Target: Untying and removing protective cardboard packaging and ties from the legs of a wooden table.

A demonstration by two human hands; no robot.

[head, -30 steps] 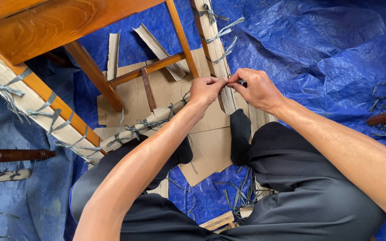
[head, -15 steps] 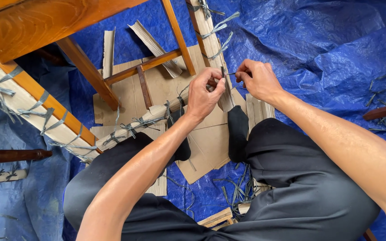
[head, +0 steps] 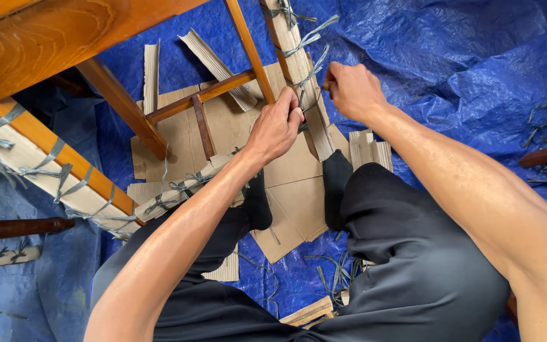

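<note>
A crumpled blue tarp (head: 451,57) covers the floor under me, and I sit on it with my black-trousered legs folded. Over the upper left leans a wooden chair frame (head: 64,38), its thin rungs crossing above flat sheets of brown cardboard (head: 292,190) spread on the tarp. 1 chair leg wrapped in corrugated cardboard (head: 295,63) runs from the top edge down toward my hands, bound at intervals with grey plastic strap ties (head: 308,41). A 2nd wrapped leg lies lower left, tied the same way.

My left hand (head: 276,126) is closed, fingers pinched on a grey strap end just beside the wrapped leg, at its left edge. My right hand (head: 349,88) is clenched in a fist on the leg's right side, gripping the other strap end; the strap itself is mostly hidden inside the fist. Both hands sit close together with the wrapped leg between them.

Loose grey strap offcuts (head: 333,275) lie by my knee.
</note>
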